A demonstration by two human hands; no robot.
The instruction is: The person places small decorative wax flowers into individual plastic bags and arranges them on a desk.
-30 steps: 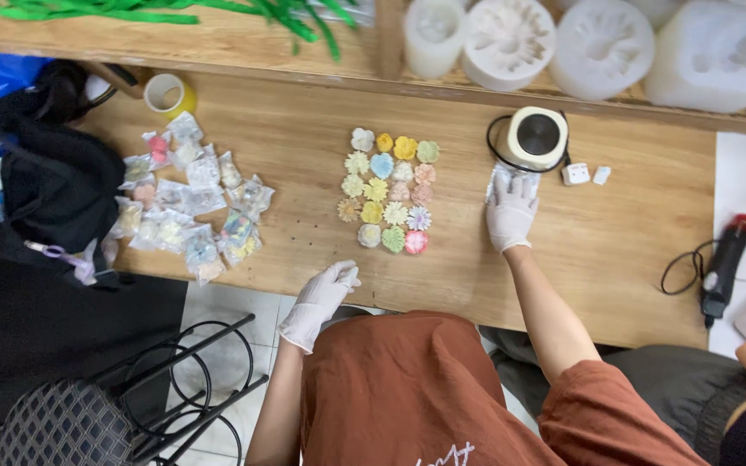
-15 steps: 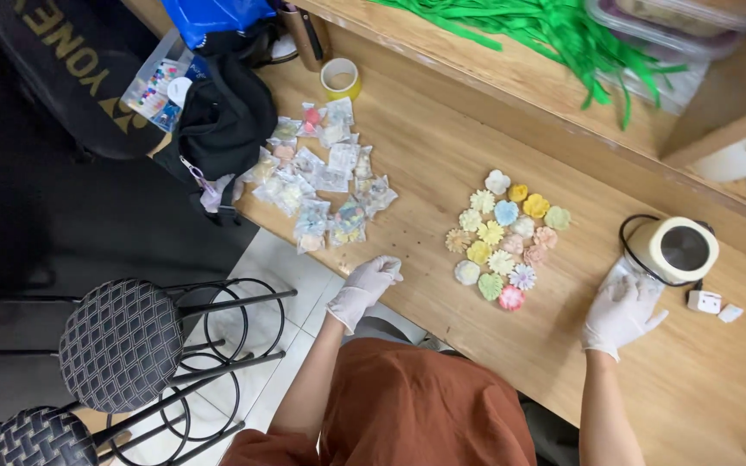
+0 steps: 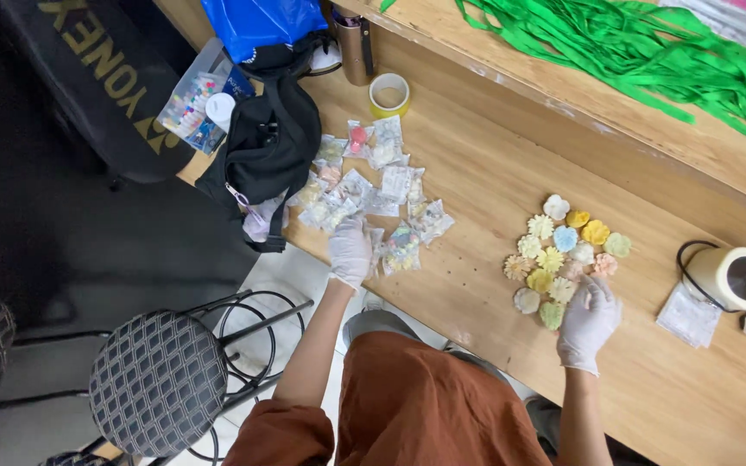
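Observation:
Both my hands wear white gloves. My left hand rests on the near edge of a pile of small clear packets holding coloured pieces, on the wooden table. My right hand lies on the near corner of a cluster of pastel flower-shaped pieces, its fingers over the lowest ones. Whether either hand grips a piece is hidden by the fingers.
A black bag, a blue bag and a clear box of small items sit at the table's left end. A yellow tape roll, green ribbons, a white round device with a cord, and an empty packet. A stool stands below.
My left hand has reached from the table edge onto the packet pile. My right hand has moved from beside the white device to the flower cluster. The view has swung left.

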